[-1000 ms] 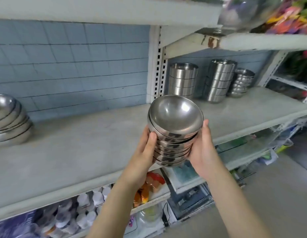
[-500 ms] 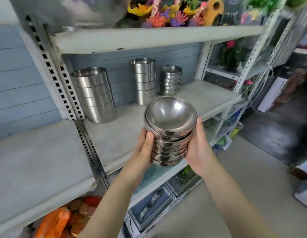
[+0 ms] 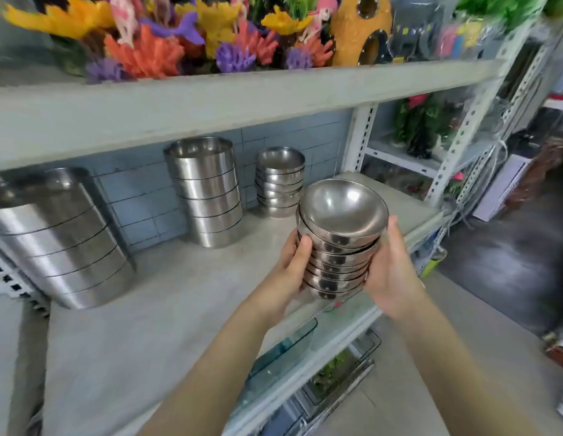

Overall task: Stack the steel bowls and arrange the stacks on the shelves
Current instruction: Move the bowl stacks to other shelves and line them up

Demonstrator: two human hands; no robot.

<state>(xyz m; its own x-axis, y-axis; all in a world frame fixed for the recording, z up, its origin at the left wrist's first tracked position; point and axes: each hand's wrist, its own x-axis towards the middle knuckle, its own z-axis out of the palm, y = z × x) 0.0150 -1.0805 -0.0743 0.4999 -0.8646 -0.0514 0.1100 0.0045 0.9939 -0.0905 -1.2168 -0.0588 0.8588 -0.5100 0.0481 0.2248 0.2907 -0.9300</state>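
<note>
1. The left hand (image 3: 289,272) and right hand (image 3: 390,272) clasped the nested stack of shiny round steel bowls (image 3: 340,243) over the grey shelf (image 3: 179,309).
2. It had been carried rightward; a matching steel bowl stack (image 3: 280,180) stood at 11 o'clock, probably its destination.

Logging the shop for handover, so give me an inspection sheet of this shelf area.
Surface: grey shelf, free room before the stacks.
Job's things: stack of bowls held over the shelf's right end; second bowl stack stands at the back; two tall stacks of pans left of it.
Clutter: coral ornaments on the shelf above.
Grips: left hand and right hand clasp the held stack.
Cables: pale cords seem to hang by the right post.
Surroundings: blue tiled wall, plastic plants, dark floor.
</note>
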